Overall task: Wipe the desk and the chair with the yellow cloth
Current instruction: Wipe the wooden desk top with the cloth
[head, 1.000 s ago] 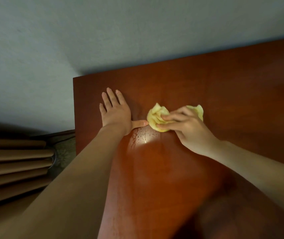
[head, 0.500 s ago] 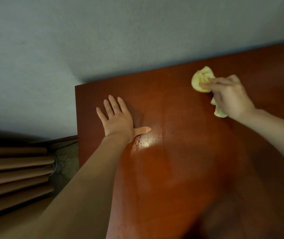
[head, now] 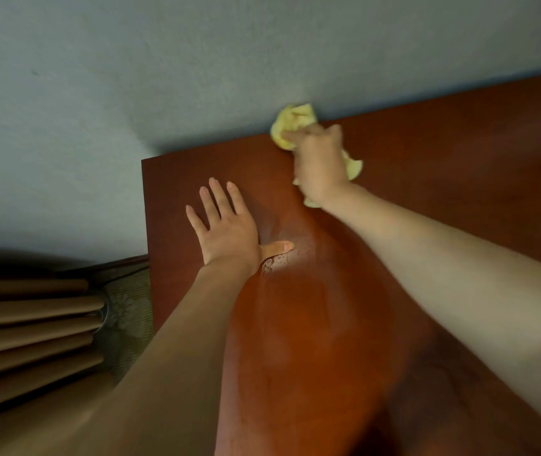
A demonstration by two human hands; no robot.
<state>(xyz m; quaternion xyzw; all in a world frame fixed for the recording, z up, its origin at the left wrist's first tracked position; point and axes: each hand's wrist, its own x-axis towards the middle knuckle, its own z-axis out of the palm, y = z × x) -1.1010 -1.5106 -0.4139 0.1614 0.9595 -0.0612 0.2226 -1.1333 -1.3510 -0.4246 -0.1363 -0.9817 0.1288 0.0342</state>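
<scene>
My right hand [head: 320, 166] at 12 o'clock, arm stretched out, fingers curled round bunched yellow cloth [head: 295, 121]. Cloth pressed on desk [head: 459, 159] at far edge, touching grey wall [head: 262, 60]. My left hand [head: 226, 232] flat on desk toward 10 o'clock, fingers spread, thumb pointing 3 o'clock. Wet droplets [head: 275, 263] just beside thumb.
</scene>
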